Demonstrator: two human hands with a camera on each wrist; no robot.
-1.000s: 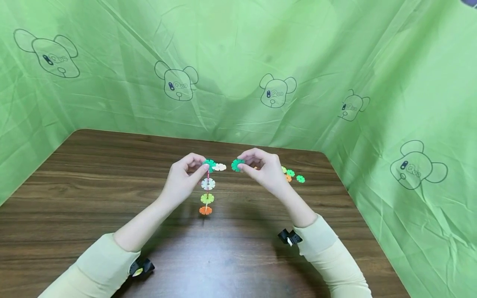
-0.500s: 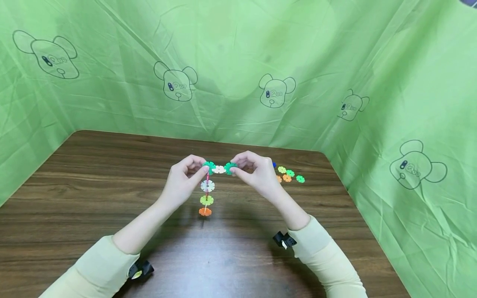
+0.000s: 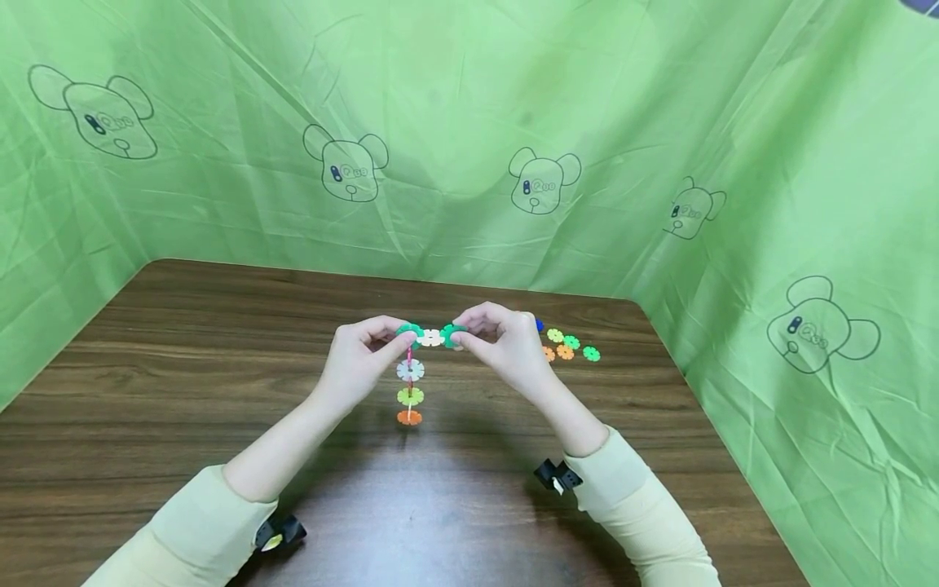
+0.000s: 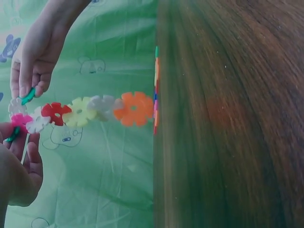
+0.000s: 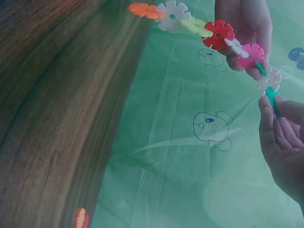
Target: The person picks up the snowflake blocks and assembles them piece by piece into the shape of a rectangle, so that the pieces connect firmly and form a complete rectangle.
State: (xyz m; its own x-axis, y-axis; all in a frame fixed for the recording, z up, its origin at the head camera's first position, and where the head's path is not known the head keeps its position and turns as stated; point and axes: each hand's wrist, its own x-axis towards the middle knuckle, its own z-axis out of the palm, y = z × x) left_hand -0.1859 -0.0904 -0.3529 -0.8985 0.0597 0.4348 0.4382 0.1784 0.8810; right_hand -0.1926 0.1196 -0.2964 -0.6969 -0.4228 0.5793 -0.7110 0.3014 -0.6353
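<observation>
Pinching at both ends, and it's delicate work: the left hand (image 3: pixel 359 359) has the first green snowflake disc (image 3: pixel 411 333) between thumb and fingers, while at its 3 o'clock the right hand (image 3: pixel 509 346) grips the second green snowflake disc (image 3: pixel 451 335), the bridging white disc (image 3: pixel 431 337) filling the narrow gap between them. Dangling toward 6 o'clock is the linked chain, and the left wrist view reads off the order: pink disc (image 4: pixel 21 121), upper white disc (image 4: pixel 38 122), red disc (image 4: pixel 58 114), pale yellow disc (image 4: pixel 80 112), lower white disc (image 4: pixel 103 105), orange disc (image 4: pixel 134 109) at the tail. That second green meets the bridging white edge-on; whether its notch is fully home, I cannot tell. Here's the danger: push with the slots out of line and the disc could skid off, or the shove could pop the bridging white loose from the first green. Slacken that left pinch and the hanging weight could twist the top joint, or send the whole string down onto the wooden table (image 3: pixel 411 489). Out at the right hand's 3 o'clock lie the spare discs (image 3: pixel 565 351), and a careless sideways sweep could scatter those too.
</observation>
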